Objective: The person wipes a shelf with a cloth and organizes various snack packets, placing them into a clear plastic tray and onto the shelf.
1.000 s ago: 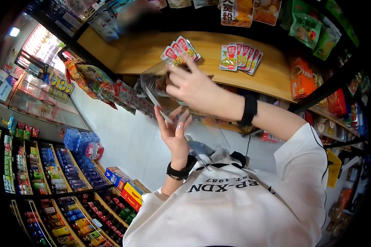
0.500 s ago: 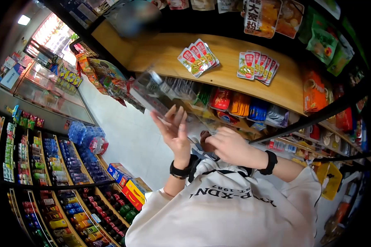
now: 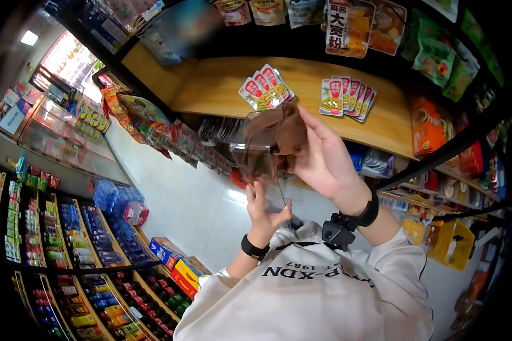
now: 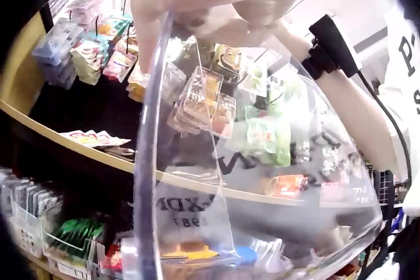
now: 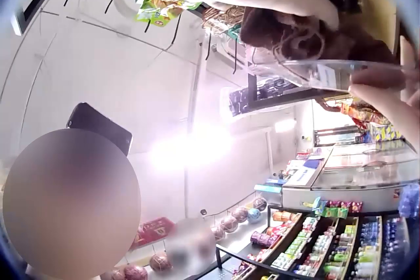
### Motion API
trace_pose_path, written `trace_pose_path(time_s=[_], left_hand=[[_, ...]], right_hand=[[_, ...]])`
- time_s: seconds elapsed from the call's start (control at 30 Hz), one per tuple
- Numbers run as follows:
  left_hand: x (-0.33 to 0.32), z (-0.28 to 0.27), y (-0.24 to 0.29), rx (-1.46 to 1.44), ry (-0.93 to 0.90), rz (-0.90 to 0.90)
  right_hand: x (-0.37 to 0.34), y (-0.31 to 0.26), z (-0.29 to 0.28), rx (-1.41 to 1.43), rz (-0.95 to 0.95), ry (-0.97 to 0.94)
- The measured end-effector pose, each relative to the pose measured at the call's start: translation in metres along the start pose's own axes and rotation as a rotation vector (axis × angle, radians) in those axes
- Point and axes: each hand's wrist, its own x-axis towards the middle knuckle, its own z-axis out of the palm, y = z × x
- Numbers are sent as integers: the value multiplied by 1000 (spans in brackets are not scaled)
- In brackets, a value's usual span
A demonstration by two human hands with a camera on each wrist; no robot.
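Note:
My left hand [image 3: 261,219] holds a clear plastic box [image 4: 190,208] from below, its fingers and thumb at the rim. In the left wrist view the box fills the middle, and shelf goods show through its walls. A brown cloth [image 3: 284,133] is in my right hand [image 3: 330,167], bunched under the fingers and laid against the upper side of the box. The right wrist view shows the same cloth [image 5: 295,37] right at the clear wall. Behind the box, a fan of red-and-white snack packets [image 3: 267,88] lies on the wooden shelf [image 3: 210,74].
A second fan of packets [image 3: 347,98] lies farther right on the shelf. Hanging bags [image 3: 350,28] are above it, and tubs of packets stand below. Drink racks [image 3: 96,238] fill the lower left. A yellow basket [image 3: 454,247] sits at the right.
My right hand first reached over the box, drew back near the chest with the brown cloth, then rose to the box with it. The left hand kept holding the box, now turned and farther right.

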Motion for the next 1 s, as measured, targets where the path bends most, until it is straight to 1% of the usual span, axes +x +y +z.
trace_pose_path(time_s=[0.07,0.1,0.17,0.27,0.3,0.33,0.4,0.43,0.47,0.53,0.57,0.6,0.63,0.67,0.73,0.77,0.8,0.83,0.87,0.9,0.93,0.97,1.0], left_hand=[[-7,-4,1,14,-119,-8],[-7,-3,0,8,-117,30],[-9,-4,-3,27,-127,34],[-5,-6,0,34,-149,24],[-1,-7,3,21,-158,11],[3,-9,6,21,-156,9],[9,-11,13,-29,-186,-50],[12,-11,15,-29,-183,-52],[14,-11,17,-52,-187,-60],[18,-11,24,-78,-190,-66],[20,-12,28,-111,-221,-81],[20,-11,31,-145,-253,-97],[14,-7,32,-281,-228,-189],[14,-6,33,-287,-229,-191],[14,-8,34,-285,-320,-291],[12,-5,31,-305,-281,-308],[18,-9,32,-247,-292,-253],[20,-5,28,-280,-253,-200],[20,-1,24,-312,-216,-146],[20,-2,24,-314,-219,-144],[20,-5,24,-298,-302,-127],[20,-7,24,-281,-383,-109],[19,-6,26,-281,-384,-109]], right_hand=[[0,3,-4,-28,-68,96],[1,7,-6,-31,-67,96],[0,16,-8,-210,-157,272],[-5,21,-13,-270,-136,249],[-9,21,-10,-274,-116,179],[-11,22,-8,-276,-114,179],[-16,25,-6,-541,-245,70],[-17,27,-11,-676,-239,50],[-19,31,-14,-679,-237,49],[-22,38,-18,-997,-456,65],[-23,37,-23,-1061,-481,67],[-24,36,-27,-1063,-484,70],[-26,35,-31,-1096,-524,47],[-29,34,-33,-1127,-561,26],[-37,39,-40,-1126,-532,41],[-41,44,-51,-1192,-442,40],[-44,47,-57,-1258,-353,37],[-51,44,-50,-1317,-254,24],[-47,59,-63,-1357,-551,16],[-50,56,-69,-1457,-377,50],[-55,50,-74,-1547,-197,85],[-57,43,-72,-1545,-198,87],[-59,33,-66,-1671,-153,44]])
